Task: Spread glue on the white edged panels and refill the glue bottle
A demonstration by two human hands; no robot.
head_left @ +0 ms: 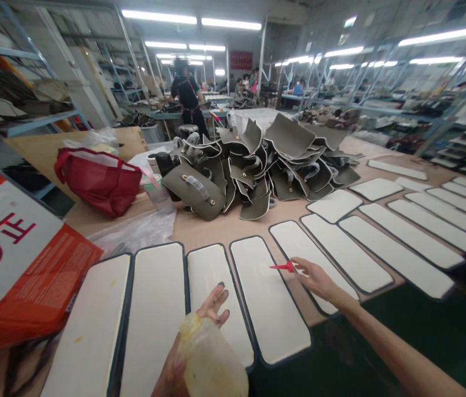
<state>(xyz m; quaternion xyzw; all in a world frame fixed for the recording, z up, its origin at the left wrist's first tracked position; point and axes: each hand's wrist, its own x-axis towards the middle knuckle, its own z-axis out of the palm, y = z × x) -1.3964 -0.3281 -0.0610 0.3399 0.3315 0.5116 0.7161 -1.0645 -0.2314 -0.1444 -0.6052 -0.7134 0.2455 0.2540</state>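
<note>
My left hand (210, 311) is near the bottom middle, wrapped round a translucent yellowish plastic bottle (212, 361) and resting over a white panel. My right hand (315, 278) reaches forward over the row of panels and pinches a small red tool (282, 267) that points left. Its tip lies between two white rounded panels with dark edges (268, 298). Several such panels lie side by side along the table's near edge.
A heap of olive-grey bag parts (257, 165) sits mid-table. A red bag (98, 179) and clear plastic lie at the left, an orange and white carton (13, 259) nearer. More white panels (418, 226) spread right. A person in black stands far behind, by blue shelving.
</note>
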